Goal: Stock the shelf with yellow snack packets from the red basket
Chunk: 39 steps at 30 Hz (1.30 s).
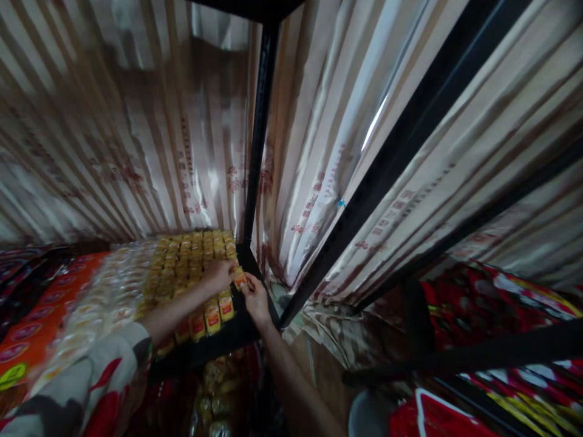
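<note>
Both of my hands meet at the right end of a shelf stocked with rows of small yellow packets (191,261). My left hand (219,274) reaches in over the rows, fingers curled down on the packets at the edge. My right hand (255,298) comes up from below and pinches one small yellow packet (240,278) with a red label, at the shelf's corner. The two hands nearly touch around that packet. A patterned sleeve (91,382) covers my left forearm.
A black metal shelf post (259,139) rises just behind my hands, with slanting black frame bars (410,139) to the right. Shiny striped bags (113,133) hang behind. Orange packs (36,328) lie left, red packages (478,315) right, more snacks (218,388) below.
</note>
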### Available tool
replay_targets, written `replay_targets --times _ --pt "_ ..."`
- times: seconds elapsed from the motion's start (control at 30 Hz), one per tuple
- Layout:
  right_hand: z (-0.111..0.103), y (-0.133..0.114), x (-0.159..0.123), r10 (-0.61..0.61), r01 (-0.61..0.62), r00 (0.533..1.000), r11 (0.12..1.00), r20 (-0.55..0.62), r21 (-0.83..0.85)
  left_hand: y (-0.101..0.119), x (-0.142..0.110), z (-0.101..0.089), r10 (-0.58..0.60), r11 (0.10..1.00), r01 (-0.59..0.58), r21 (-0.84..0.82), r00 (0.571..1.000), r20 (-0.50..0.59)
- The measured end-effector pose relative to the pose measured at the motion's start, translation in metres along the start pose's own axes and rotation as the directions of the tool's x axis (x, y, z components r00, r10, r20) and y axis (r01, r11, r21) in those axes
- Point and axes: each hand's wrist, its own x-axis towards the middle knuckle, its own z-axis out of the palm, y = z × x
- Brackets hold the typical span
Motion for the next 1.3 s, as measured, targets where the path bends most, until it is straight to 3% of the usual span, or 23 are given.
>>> replay_targets --times 0.23,0.6,0.93,1.1,1.3 --pt "0.005 0.005 0.012 -0.106 0.098 0.994 0.938 -0.007 -0.334 0.004 0.004 -0.004 0.158 0.924 -0.132 0.359 0.986 -0.046" --pt "0.016 0.002 0.019 -0.146 0.128 0.989 0.862 0.001 -0.49 0.001 0.014 -0.002 0.129 0.875 -0.114 0.47 0.992 -0.001" --pt "0.02 0.006 0.015 -0.218 0.218 0.974 0.848 0.057 -0.483 -0.001 0.014 0.002 0.191 0.895 -0.163 0.416 0.981 -0.024" --pt "0.022 0.008 0.016 -0.226 0.241 0.97 0.846 0.088 -0.475 -0.005 0.019 0.004 0.181 0.895 -0.173 0.411 0.983 0.022" --pt "0.021 0.012 0.016 -0.193 0.208 0.978 0.851 0.08 -0.482 -0.007 0.025 0.007 0.161 0.885 -0.156 0.438 0.987 0.026"
